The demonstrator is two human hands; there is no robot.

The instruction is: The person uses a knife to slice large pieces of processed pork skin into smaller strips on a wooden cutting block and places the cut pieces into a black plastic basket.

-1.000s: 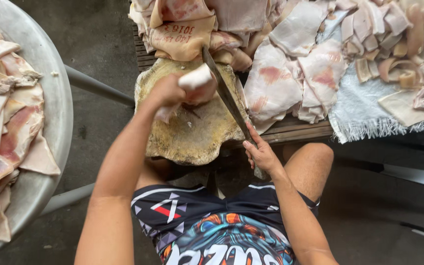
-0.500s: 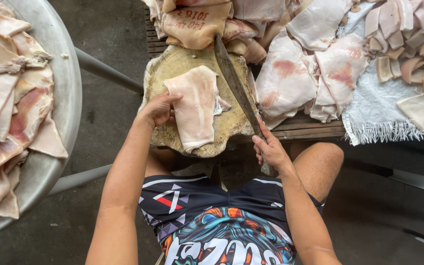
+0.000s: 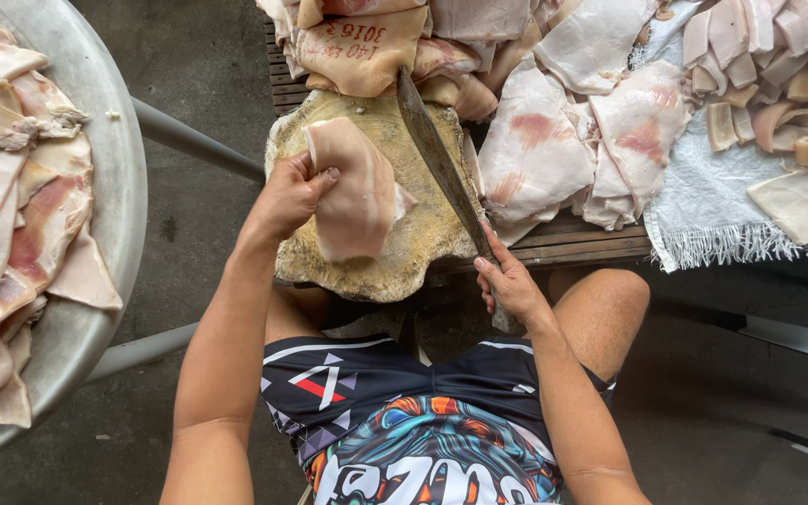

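Note:
My left hand (image 3: 294, 192) grips the left edge of a pale slab of pork skin (image 3: 353, 192) that lies flat on a round, worn wooden chopping block (image 3: 423, 248). A long cleaver (image 3: 434, 154) rests on its edge along the right side of the block, pointing away from me, with my right hand (image 3: 509, 281) shut on its handle at the block's near right rim. The blade is beside the slab and apart from it.
A big metal basin (image 3: 109, 150) on the left holds several skin slabs. More slabs (image 3: 535, 140) are heaped on a slatted wooden bench (image 3: 572, 238) behind and right of the block. Cut strips (image 3: 769, 103) lie on a white woven sack at the far right. Grey concrete floor lies below.
My left hand brought the skin piece down from its raised grip and spread it flat on the block. The cleaver and my right hand have hardly moved.

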